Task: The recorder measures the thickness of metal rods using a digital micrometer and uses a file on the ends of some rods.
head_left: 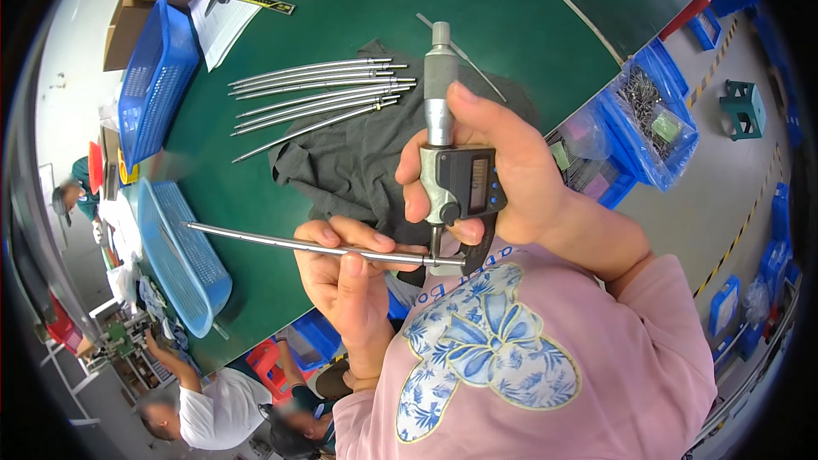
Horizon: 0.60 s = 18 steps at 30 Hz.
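Right hand [524, 162] grips a micrometer [445, 172]; left hand [345, 290] pinches a rod [273, 239], one end at the spindle.
Head view: both tools are held up near a dark cloth [341, 170] on a green table [366, 17], where more rods [315, 89] lie partly on the cloth; blue baskets [153, 89] stand left. Beyond the bins [620, 194] at right, a green stool [744, 109] stands on grey floor [728, 196]; people [223, 409] are lower left.

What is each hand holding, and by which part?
Left hand: a thin metal rod, just right of its middle. Right hand: a micrometer, around its frame.
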Each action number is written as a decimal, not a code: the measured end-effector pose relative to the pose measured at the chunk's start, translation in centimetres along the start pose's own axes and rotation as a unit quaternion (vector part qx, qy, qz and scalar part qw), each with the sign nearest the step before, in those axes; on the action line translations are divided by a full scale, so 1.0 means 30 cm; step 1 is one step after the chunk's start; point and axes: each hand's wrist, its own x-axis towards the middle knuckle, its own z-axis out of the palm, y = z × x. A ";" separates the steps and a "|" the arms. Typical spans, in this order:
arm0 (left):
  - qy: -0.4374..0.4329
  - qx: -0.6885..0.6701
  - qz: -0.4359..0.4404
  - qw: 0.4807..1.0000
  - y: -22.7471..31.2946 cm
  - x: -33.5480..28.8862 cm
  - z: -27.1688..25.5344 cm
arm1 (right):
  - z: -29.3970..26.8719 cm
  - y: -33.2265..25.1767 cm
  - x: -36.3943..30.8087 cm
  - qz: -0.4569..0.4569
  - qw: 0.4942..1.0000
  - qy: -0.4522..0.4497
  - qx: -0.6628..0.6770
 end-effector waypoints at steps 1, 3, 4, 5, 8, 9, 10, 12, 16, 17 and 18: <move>0.001 0.000 0.000 1.000 -0.003 -0.002 -0.002 | -0.002 0.001 0.000 -0.001 1.000 0.003 -0.003; 0.000 -0.002 0.001 1.000 -0.005 0.001 -0.002 | -0.001 -0.003 0.000 0.000 1.000 0.007 -0.005; 0.002 -0.003 -0.002 1.000 -0.009 0.005 0.000 | -0.004 -0.007 -0.001 0.003 1.000 0.010 -0.005; 0.005 -0.002 -0.002 1.000 -0.008 0.007 0.001 | -0.003 -0.009 -0.001 0.001 1.000 0.010 -0.007; 0.005 0.002 -0.004 1.000 -0.009 0.020 0.005 | -0.007 -0.018 0.004 0.003 1.000 0.007 -0.018; 0.003 0.001 0.000 1.000 -0.008 0.024 0.006 | -0.009 -0.017 0.011 0.001 1.000 0.014 -0.018; 0.001 -0.014 -0.007 1.000 -0.008 0.030 0.010 | -0.008 -0.019 0.019 -0.002 1.000 0.019 -0.020; 0.016 -0.024 -0.011 1.000 0.007 0.035 -0.002 | -0.005 -0.021 0.026 0.011 1.000 0.029 -0.006; 0.042 0.034 -0.035 0.998 0.077 0.161 -0.074 | -0.050 -0.071 0.012 -0.023 0.997 0.076 0.015; 0.048 0.063 -0.032 0.996 0.113 0.216 -0.121 | -0.067 -0.074 0.011 -0.048 0.996 0.080 0.002; 0.088 0.122 0.011 0.989 0.150 0.278 -0.161 | -0.073 -0.084 0.000 -0.058 0.994 0.094 -0.005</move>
